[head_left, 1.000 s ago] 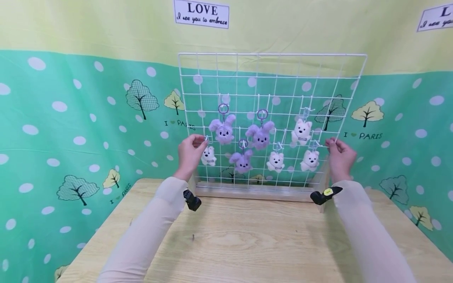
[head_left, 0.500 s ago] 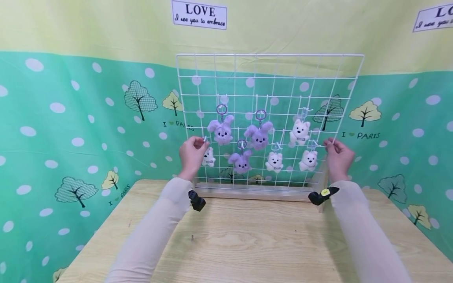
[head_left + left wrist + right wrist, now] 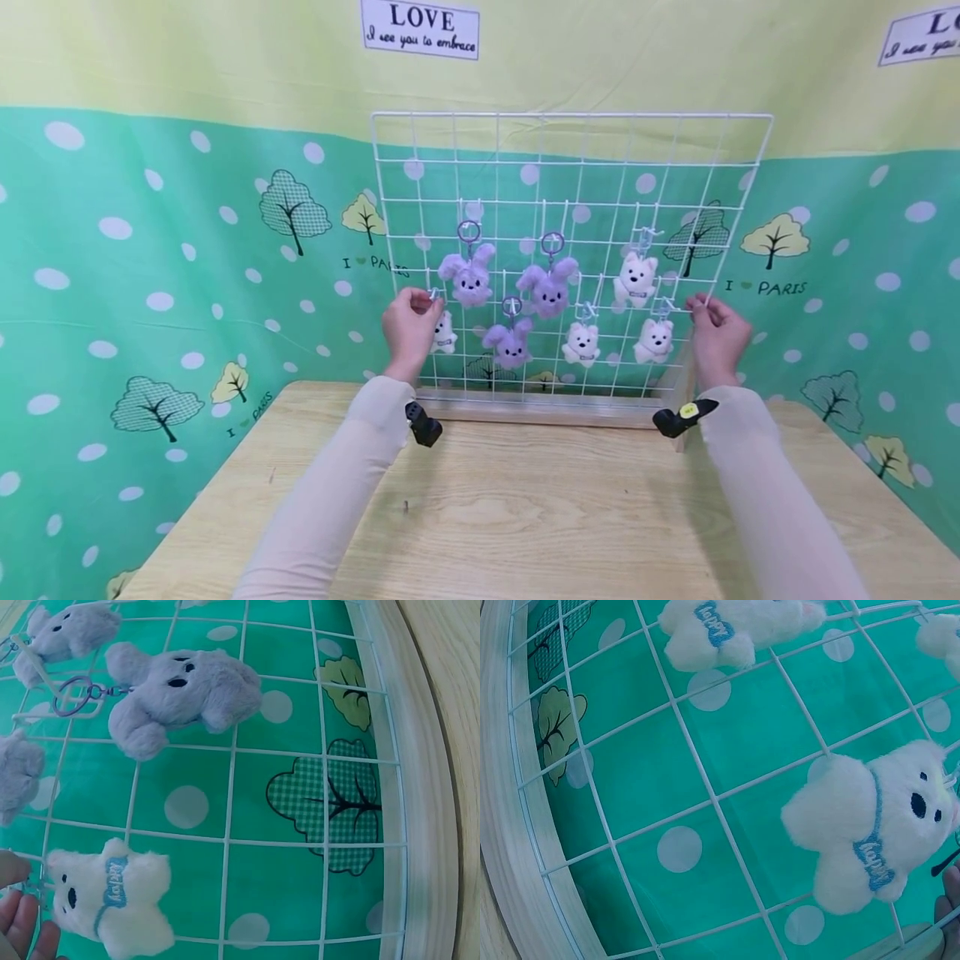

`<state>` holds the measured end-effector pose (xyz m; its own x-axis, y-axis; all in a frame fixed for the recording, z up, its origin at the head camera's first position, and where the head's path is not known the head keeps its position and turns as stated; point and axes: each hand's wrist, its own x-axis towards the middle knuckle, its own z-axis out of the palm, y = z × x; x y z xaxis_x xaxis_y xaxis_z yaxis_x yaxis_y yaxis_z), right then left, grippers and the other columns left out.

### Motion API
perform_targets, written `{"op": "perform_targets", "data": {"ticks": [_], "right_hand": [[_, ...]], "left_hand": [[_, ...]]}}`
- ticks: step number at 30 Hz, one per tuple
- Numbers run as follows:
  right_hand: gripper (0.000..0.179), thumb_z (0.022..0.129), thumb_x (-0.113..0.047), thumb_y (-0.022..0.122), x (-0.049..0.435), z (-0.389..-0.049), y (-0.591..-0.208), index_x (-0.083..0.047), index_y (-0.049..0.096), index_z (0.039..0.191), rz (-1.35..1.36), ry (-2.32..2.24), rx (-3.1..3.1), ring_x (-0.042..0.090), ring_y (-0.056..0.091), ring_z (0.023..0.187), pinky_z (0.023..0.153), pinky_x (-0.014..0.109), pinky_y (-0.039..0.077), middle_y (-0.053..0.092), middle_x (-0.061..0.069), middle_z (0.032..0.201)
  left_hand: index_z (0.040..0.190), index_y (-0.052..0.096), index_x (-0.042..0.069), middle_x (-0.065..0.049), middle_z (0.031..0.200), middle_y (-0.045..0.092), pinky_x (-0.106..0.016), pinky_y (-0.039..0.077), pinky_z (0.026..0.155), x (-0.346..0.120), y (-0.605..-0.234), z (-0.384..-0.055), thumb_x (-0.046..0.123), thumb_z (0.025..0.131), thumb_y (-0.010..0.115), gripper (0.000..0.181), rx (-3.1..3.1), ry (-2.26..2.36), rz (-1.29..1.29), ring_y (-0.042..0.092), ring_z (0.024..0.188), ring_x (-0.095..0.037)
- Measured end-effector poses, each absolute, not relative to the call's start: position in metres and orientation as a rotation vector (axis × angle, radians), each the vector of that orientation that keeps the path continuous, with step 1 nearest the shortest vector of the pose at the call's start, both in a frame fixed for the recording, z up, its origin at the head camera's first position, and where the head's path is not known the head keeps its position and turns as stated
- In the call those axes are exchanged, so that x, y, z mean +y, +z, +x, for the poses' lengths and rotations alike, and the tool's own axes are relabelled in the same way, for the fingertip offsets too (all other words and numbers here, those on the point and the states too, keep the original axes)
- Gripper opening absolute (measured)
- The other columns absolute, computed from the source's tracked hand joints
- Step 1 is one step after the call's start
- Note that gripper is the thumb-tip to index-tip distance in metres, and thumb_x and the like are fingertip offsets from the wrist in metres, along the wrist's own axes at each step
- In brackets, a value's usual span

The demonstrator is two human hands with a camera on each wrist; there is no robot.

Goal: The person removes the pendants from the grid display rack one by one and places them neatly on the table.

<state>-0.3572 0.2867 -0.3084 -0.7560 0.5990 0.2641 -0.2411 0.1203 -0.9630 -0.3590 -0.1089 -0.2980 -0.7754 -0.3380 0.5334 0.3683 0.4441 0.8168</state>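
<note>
My left hand [image 3: 411,330] is at the left side of a white wire grid [image 3: 573,114], thumb and fingertips pinching the clasp at the top of a white plush dog keychain [image 3: 112,900]. In the head view the hand partly covers that dog [image 3: 446,332]. On the grid's right side edge, my right hand [image 3: 720,333] pinches the wire, close beside another white plush dog keychain [image 3: 655,341]. That dog wears a blue lettered scarf [image 3: 874,862] in the right wrist view. Only a bit of the right fingers [image 3: 951,896] shows there.
Purple plush rabbit keychains [image 3: 510,343] and more white dogs [image 3: 582,343] hang from hooks on the grid. A wooden base [image 3: 540,412] holds the grid upright on the wooden table [image 3: 510,517]. A patterned green and yellow curtain [image 3: 187,275] hangs behind.
My left hand and forearm have shifted slightly right, and the hand covers more of the leftmost white dog. The right hand keeps its place at the grid's edge.
</note>
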Motion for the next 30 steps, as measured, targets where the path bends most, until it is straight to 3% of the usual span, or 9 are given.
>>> {"op": "perform_targets", "data": {"ticks": [30], "right_hand": [[0.034,0.092,-0.025,0.06,0.2876,-0.358,-0.3088,-0.01,0.062,0.122,-0.365,1.756,-1.725,0.006,0.06,0.108,0.094,0.017,0.045,0.066,0.0,0.118]], "left_hand": [[0.095,0.064,0.002,-0.012,0.09,0.065,-0.03,0.05,0.072,-0.1096,-0.2931,-0.3605,0.015,0.088,0.066,0.015,-2.077,-1.44,-0.03,0.059,0.083,-0.021]]}}
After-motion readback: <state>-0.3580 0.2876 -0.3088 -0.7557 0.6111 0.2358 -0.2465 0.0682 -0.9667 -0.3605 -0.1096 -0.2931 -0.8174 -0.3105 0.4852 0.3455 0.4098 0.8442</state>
